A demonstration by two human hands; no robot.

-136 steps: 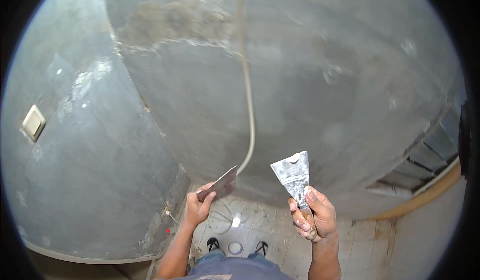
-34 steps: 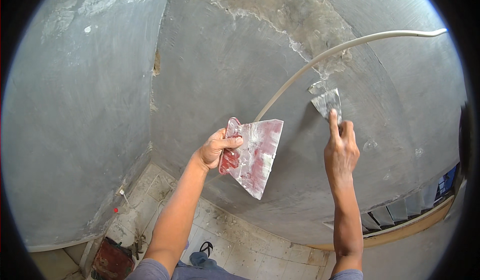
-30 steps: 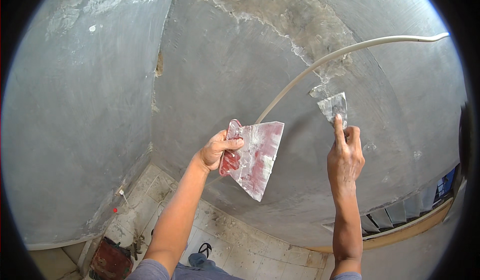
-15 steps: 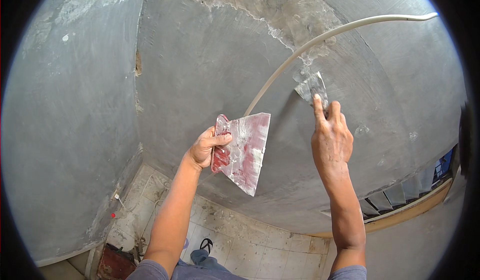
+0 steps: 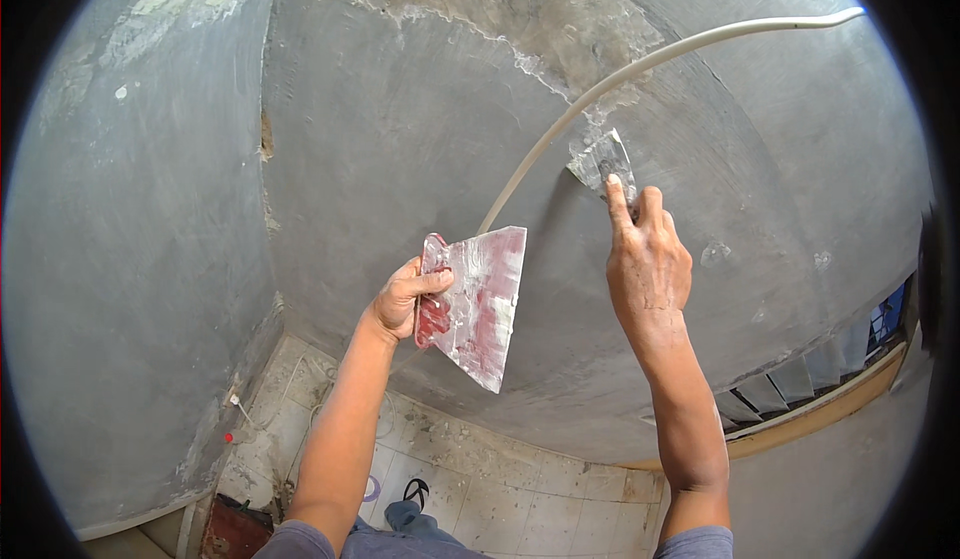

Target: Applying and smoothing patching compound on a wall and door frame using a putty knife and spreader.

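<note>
My left hand [image 5: 408, 297] grips a wide red plastic putty spreader [image 5: 478, 304] by its edge, thumb on top. Whitish filler smears its face, thickest along the right edge. Closed round a small scraper, a putty knife [image 5: 606, 162], my right hand [image 5: 648, 262] has its index finger stretched along the blade. That blade lies against the grey wall [image 5: 400, 129], just below a rough white-edged crack line [image 5: 530, 64]. Its handle is mostly hidden in my fingers.
A pale cable conduit [image 5: 560, 124] arcs across the wall and passes behind the spreader. Louvred window slats [image 5: 765, 394] with a wooden sill [image 5: 815, 419] sit at the lower right. Below are dirty floor tiles [image 5: 490, 509], a sandalled foot [image 5: 416, 491] and a reddish-brown object [image 5: 235, 529].
The putty knife and my right hand have shifted slightly left and up along the wall in view. The spreader stays in my left hand; the whole view has drifted a little.
</note>
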